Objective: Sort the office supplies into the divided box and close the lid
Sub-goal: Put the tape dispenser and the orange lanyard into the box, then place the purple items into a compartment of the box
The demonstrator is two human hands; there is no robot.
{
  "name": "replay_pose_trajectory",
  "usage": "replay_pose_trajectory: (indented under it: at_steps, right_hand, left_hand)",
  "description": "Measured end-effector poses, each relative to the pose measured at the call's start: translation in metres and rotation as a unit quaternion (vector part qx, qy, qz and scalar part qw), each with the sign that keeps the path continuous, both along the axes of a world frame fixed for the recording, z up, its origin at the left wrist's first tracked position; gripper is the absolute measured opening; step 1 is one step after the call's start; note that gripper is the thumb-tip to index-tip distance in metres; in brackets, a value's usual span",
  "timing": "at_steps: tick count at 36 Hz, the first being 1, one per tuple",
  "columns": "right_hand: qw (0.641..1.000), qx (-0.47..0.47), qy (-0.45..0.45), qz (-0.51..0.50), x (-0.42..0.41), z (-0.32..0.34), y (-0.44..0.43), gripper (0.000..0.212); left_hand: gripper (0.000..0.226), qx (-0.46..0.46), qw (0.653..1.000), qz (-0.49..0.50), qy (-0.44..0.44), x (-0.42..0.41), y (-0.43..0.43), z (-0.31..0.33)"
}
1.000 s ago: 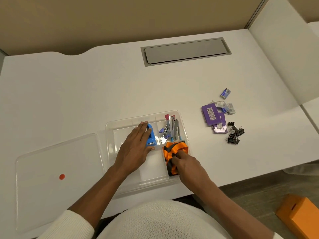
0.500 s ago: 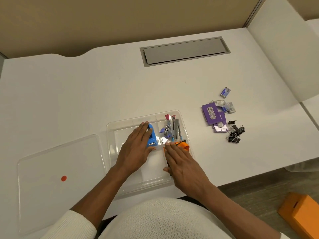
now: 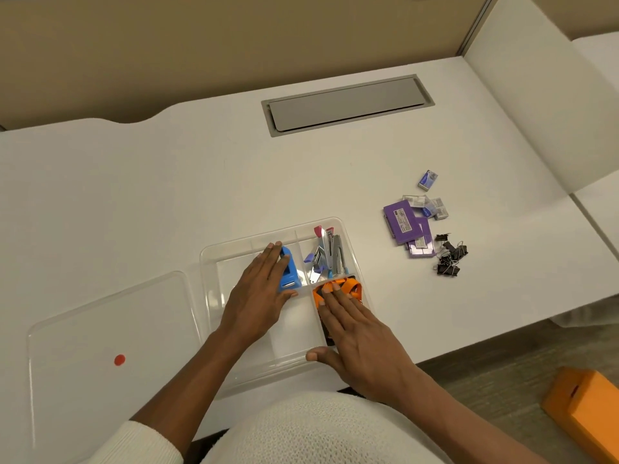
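2 purple cases (image 3: 402, 222) and binder clips (image 3: 449, 254) lie right of box (image 3: 207, 262).

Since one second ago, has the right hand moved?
Yes. The right hand has flattened and slid forward over the orange item, toward the divider of the clear box.

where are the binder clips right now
In the head view, the binder clips lie loose on the desk, right of the divided box, just below the purple cases.
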State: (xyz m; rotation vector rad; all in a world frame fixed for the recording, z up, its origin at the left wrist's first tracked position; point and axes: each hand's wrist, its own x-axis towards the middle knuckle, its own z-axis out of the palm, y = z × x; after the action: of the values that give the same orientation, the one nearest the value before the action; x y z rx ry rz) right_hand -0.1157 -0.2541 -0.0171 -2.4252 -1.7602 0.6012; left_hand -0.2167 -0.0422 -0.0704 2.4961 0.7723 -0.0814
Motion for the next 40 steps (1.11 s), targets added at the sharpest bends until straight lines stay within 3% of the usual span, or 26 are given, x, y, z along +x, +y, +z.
replay_pose_trajectory:
  at_steps: [5,11,15,19,22,24,27,30,35,40]
  right_hand:
    - [0.998,-0.056,0.016,0.019,0.004,-0.024,-0.008,0.093]
    - [0.997,-0.047,0.053,0.019,0.013,-0.024,-0.009,0.09]
    - [0.995,0.05,0.081,-0.041,0.023,-0.003,-0.006,0.064]
    - [0.975,0.163,0.103,-0.113,0.041,-0.003,-0.009,0.034]
    - [0.954,0.212,0.119,-0.174,0.065,-0.011,-0.016,0.023]
    - [0.941,0.224,0.103,-0.23,0.083,-0.015,-0.021,0.019]
    - [0.925,0.2,0.067,-0.316,0.111,-0.027,-0.028,0.025]
    - [0.91,0.167,0.043,-0.377,0.139,-0.036,-0.033,0.036]
    - [0.897,0.127,0.019,-0.423,0.177,-0.036,-0.028,0.047]
    - [0.887,0.072,0.033,-0.454,0.204,-0.041,-0.014,0.066]
  left_hand:
    - [0.078,0.019,1.0,-0.011,0.003,0.001,-0.001,0.003]
    - [0.079,0.032,0.999,-0.02,0.023,0.002,0.0,0.012]
    - [0.089,0.028,0.998,-0.025,0.043,0.006,0.001,0.016]
    - [0.102,0.101,0.991,-0.054,0.071,0.013,-0.004,0.025]
    - [0.094,0.166,0.98,-0.067,0.088,0.028,-0.014,0.038]
    - [0.076,0.206,0.972,-0.076,0.079,0.042,-0.02,0.047]
    - [0.046,0.222,0.97,-0.09,0.031,0.069,-0.033,0.066]
    - [0.039,0.201,0.974,-0.107,-0.001,0.107,-0.047,0.081]
    - [0.057,0.135,0.978,-0.158,-0.015,0.178,-0.065,0.076]
    - [0.092,0.104,0.976,-0.183,0.049,0.24,-0.073,0.045]
